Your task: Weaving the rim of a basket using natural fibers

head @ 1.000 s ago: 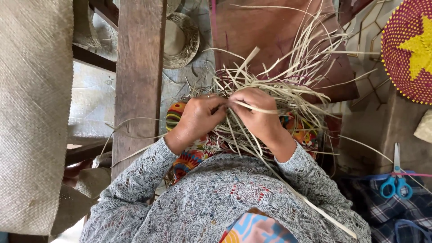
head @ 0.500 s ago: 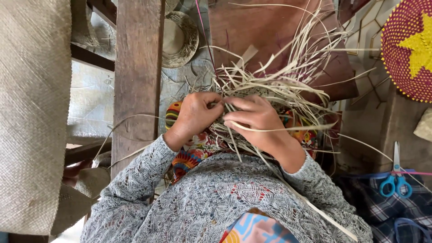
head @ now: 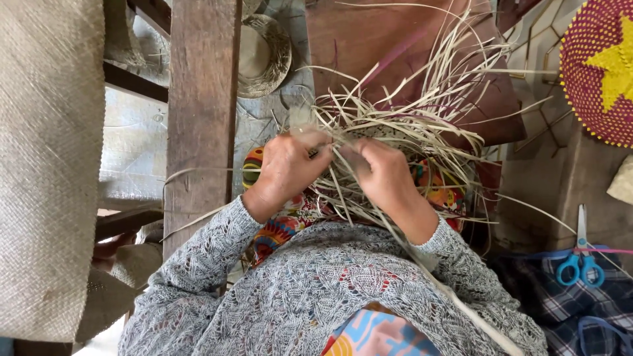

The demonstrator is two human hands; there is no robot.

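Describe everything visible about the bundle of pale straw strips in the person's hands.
The bundle of straw strips is a tangle of thin, flat, pale tan fibres, dry-looking. Loose ends fan upward and right; a few long strands trail down past the sleeves. It sits in the lap over bright patterned cloth. The left hand and right hand both grip it near its middle.

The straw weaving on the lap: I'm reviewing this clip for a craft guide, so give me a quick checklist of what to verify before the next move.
1. Left hand on the straw strands: ok.
2. Right hand gripping strands: ok.
3. Woven piece seated on the lap: ok.
4. Which strand is pinched: cannot tell, fingers hide it.
5. Scissors lying apart from both hands: ok.
6. Loose ends untangled: not ok, they splay and cross.
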